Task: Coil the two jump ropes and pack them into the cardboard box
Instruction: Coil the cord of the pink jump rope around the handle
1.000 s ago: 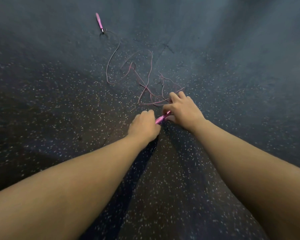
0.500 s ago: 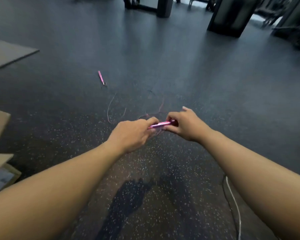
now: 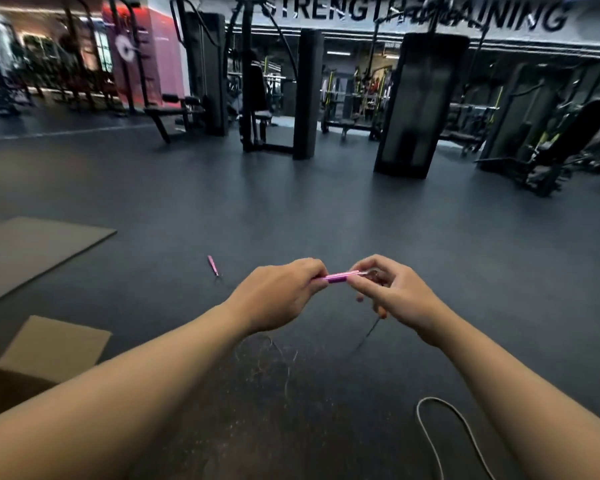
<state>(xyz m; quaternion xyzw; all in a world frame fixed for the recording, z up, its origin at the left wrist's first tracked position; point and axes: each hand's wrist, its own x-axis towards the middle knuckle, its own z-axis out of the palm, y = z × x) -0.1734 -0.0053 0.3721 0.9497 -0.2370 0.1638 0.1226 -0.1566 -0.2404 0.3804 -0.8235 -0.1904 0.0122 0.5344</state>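
Dark rubber gym floor (image 3: 326, 220) stretches away to weight machines (image 3: 420, 105) and a wall sign reading "STRENGTH TRAINING", partly blocked by the machine frames. Half a second ago the view tilted down at the floor alone; now it has lifted, so the machines and sign fill the top, and both hands have come up off the ground.

Between them the hands hold a pink rope handle (image 3: 338, 276) roughly level, above the floor. The left hand (image 3: 278, 292) is closed round the handle's left end, and the right hand (image 3: 392, 292) pinches its right end with thumb and fingertips, the other fingers loosely curled. A thin cord (image 3: 368, 332) drops from under the right hand; blur makes it hard to follow, and only faint scribbles of it show on the floor below the wrists.

A second pink handle (image 3: 212, 265) lies on the floor well to the left of the hands, in the same spot as before. At the lower right a pale rope (image 3: 430, 410) loops across the floor and runs out of the bottom edge, more of it showing than earlier. An open cardboard box (image 3: 56, 344) sits at the lower left, cut off by the frame and partly hidden by the left forearm. Beyond it lies a flat grey mat (image 3: 32, 247).
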